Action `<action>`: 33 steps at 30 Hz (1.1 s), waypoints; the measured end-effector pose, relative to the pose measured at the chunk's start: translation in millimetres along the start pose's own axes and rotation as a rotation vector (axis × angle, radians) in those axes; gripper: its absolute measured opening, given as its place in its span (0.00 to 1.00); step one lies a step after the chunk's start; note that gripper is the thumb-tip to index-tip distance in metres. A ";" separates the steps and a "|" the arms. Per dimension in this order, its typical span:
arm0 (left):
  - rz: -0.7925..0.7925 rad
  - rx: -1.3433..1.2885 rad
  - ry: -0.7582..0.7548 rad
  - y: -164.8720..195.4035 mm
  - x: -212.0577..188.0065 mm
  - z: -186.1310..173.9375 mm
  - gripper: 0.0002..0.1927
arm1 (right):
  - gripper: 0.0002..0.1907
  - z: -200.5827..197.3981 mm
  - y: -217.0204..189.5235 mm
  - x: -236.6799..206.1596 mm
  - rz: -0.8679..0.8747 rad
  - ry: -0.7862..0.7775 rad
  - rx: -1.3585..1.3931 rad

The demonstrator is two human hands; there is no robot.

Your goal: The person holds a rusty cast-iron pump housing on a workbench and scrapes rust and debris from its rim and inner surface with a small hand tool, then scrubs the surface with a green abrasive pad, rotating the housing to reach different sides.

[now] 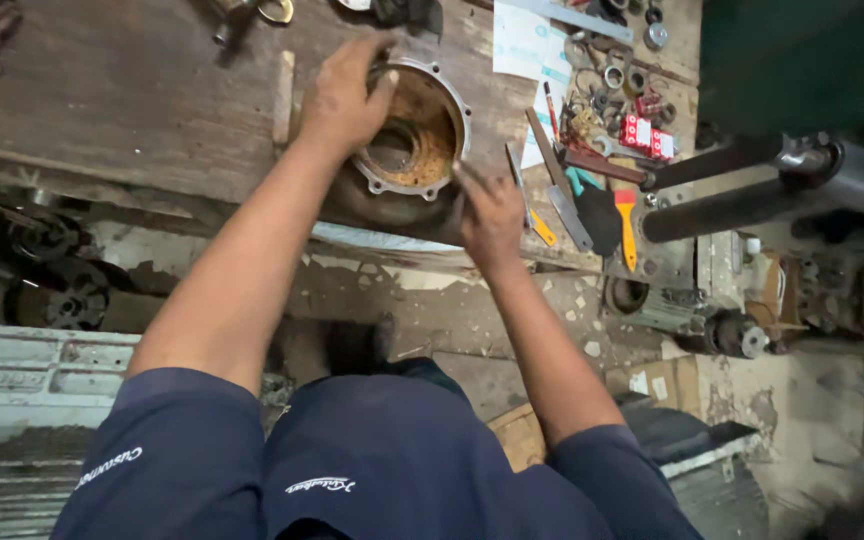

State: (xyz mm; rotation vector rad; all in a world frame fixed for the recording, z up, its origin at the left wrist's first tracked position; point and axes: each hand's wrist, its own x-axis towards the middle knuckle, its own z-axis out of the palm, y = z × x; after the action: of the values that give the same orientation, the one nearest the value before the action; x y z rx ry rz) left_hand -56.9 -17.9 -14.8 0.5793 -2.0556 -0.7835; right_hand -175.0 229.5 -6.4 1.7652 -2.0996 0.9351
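L hand grip clamps round metal housing rim; R hand grip holds its side

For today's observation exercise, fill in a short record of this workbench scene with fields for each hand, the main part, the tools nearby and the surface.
Left hand: left hand rests on the rim of the round metal housing
Right hand: right hand grips the housing's lower right edge
Main part: round, flanged, rusty brown inside
Tools nearby: orange-handled tool, flat metal blade
Surface: worn wooden workbench
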 end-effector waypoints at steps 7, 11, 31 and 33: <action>-0.064 -0.059 0.012 -13.2 0.1 8.0 0.17 | 0.31 8.0 -5.7 -2.0 0.064 -0.087 0.076; -0.113 -0.100 -0.015 -12.3 1.5 4.8 0.13 | 0.27 9.4 -5.1 -10.4 0.079 -0.027 0.011; -0.056 -0.035 0.042 -10.8 1.4 6.0 0.12 | 0.33 7.5 8.5 -26.1 0.182 -0.167 0.100; -0.102 -0.062 0.017 -13.8 1.9 7.8 0.12 | 0.31 6.3 6.7 -23.2 0.160 -0.147 0.070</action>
State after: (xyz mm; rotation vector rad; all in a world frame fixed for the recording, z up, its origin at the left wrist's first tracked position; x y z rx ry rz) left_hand -62.8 -26.3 -27.0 0.6584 -1.9919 -0.8958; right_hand -174.4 244.5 -26.4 1.7698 -2.3568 0.9563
